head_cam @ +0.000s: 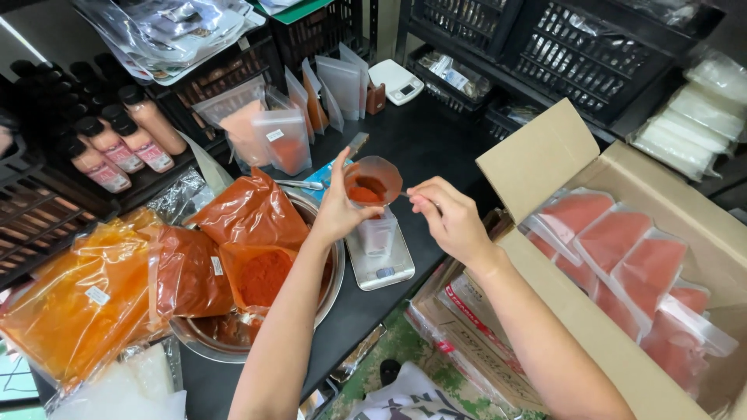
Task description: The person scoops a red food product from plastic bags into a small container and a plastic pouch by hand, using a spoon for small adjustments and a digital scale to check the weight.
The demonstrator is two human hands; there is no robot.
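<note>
Lying at the left, bags of orange powder (pixel 85 299) are heaped beside a metal bowl (pixel 331 288). A funnel (pixel 373 180) holding red powder is gripped by the left hand (pixel 340 208) above a pouch (pixel 378 232) on a scale (pixel 380 260). A thin tool is pinched by the right hand (pixel 451 222), beside a cardboard box (pixel 545 155).

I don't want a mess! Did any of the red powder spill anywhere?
No spill shows on the black table. The powder sits in the funnel held by the left hand, in the open bag and in sealed pouches.
</note>
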